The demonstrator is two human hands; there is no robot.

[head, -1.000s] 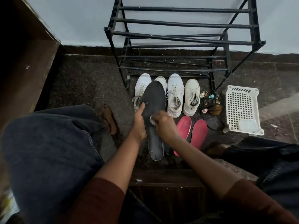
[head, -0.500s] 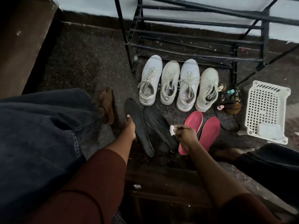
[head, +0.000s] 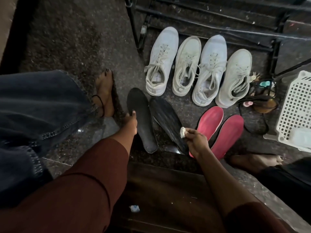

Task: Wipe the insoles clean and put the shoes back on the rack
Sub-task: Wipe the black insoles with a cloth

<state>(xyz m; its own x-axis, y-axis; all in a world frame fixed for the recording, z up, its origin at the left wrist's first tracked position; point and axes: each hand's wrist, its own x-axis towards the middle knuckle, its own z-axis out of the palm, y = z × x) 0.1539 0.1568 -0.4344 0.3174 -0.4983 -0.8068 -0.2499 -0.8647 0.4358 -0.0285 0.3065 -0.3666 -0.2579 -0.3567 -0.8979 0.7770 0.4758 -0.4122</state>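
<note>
The left grip (head: 132, 122) lies on the near left edge of the left black insole (head: 143, 120), thumb on top. Its other fingers are hidden, so I cannot tell whether they clasp it. The right grip (head: 196, 140) pinches one small white wad (head: 182, 132) between thumb and fingertips, above the near end of the right black insole (head: 165, 121).

One black metal rack (head: 133, 22) stands at the far side on the dark speckled floor (head: 67, 39). One white plastic basket (head: 296, 105) sits at the right edge, with something pale inside its near corner.

Four white shoes stand in a row just in front of the rack, toes pointing away: the leftmost shoe (head: 162, 63), the second shoe (head: 186, 66), the third shoe (head: 210, 69) and the rightmost shoe (head: 235, 78), each touching or just beside the next.

Four insoles lie on the floor nearer than the shoes. The two black ones are on the left, side by side. The two red ones are on the right: the left red insole (head: 210, 121) and the right red insole (head: 227, 135), also side by side.

A dark strappy sandal (head: 259, 101) lies between the rightmost shoe and the basket. Two bare feet show, one (head: 105, 95) left of the black insoles, one (head: 252, 161) near the red pair. One small pale scrap (head: 134, 208) lies on the wooden step (head: 168, 190) nearest the camera.
</note>
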